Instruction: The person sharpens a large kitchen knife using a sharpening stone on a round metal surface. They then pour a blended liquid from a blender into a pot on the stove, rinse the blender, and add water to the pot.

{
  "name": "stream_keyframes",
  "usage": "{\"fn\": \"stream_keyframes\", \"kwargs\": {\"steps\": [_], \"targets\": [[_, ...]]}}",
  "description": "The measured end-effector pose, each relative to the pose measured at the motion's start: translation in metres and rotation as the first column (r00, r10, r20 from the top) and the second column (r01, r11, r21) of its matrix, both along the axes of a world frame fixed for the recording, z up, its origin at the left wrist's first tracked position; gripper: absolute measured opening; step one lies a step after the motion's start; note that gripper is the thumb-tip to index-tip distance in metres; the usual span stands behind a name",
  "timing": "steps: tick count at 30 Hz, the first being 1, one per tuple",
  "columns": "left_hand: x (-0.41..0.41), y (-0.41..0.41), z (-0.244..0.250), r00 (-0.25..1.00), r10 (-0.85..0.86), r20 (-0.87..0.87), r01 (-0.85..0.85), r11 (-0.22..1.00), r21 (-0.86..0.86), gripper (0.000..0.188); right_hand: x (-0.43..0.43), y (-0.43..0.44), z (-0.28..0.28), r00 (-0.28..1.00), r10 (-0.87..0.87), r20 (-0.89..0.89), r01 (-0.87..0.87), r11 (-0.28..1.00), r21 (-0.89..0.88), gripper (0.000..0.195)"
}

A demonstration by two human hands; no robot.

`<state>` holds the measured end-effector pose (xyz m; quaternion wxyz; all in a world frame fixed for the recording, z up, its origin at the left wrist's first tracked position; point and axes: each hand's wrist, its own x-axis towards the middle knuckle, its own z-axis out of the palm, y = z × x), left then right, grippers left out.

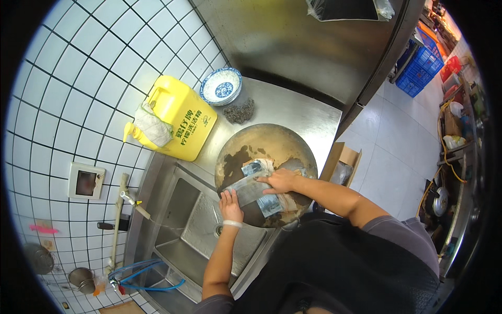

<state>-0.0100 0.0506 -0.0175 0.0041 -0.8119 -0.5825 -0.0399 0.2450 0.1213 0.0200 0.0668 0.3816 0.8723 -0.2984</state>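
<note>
A wide metal blade, apparently a cleaver's (245, 191), lies across a blue-grey block that looks like a whetstone (270, 205). The block shows on both sides of the blade, with a folded cloth (289, 202) partly under it. Both rest on a wet, round chopping block (270, 137). My right hand (280, 181) is closed around the blade's right end, index finger laid along the flat; the handle is hidden. My left hand (231, 207), with a pale bracelet at the wrist, has its fingertips on the blade's left end.
A steel sink (208, 219) with a running tap (135, 202) lies left of the chopping block. Behind, on the steel counter (274, 98), stand a yellow detergent jug (188, 117), a blue-and-white bowl (221, 86) and a metal scourer (239, 111). An open cardboard box (345, 159) is at right.
</note>
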Motion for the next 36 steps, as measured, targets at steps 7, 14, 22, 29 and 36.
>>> {"fn": "stream_keyframes", "kwargs": {"steps": [7, 14, 22, 29, 36], "targets": [[0.008, -0.053, -0.027, 0.997, -0.059, 0.047, 0.057, 0.997, 0.048, 0.065, 0.020, -0.052, 0.005, 0.999, 0.039, 0.028, -0.041, 0.998, 0.039, 0.062], [0.009, 0.013, 0.005, 1.000, 0.026, -0.017, -0.027, 0.996, -0.087, 0.068, 0.008, -0.002, -0.003, 0.999, -0.034, -0.036, 0.036, 0.997, 0.064, 0.063], [0.057, -0.049, 0.087, 0.742, 0.085, 0.665, 0.055, 0.981, -0.187, 0.068, 0.157, -0.108, 0.043, 0.882, -0.430, -0.191, 0.393, 0.897, -0.204, 0.058], [0.108, -0.018, 0.147, -0.362, 0.586, 0.725, 0.443, 0.792, -0.420, 0.048, 0.120, -0.088, 0.108, -0.010, -0.881, -0.472, -0.705, 0.341, -0.622, 0.079], [0.157, -0.010, 0.158, -0.628, 0.593, 0.503, 0.654, 0.753, -0.070, 0.059, 0.068, -0.092, 0.133, 0.071, -0.914, -0.399, -0.822, 0.173, -0.543, 0.075]]}}
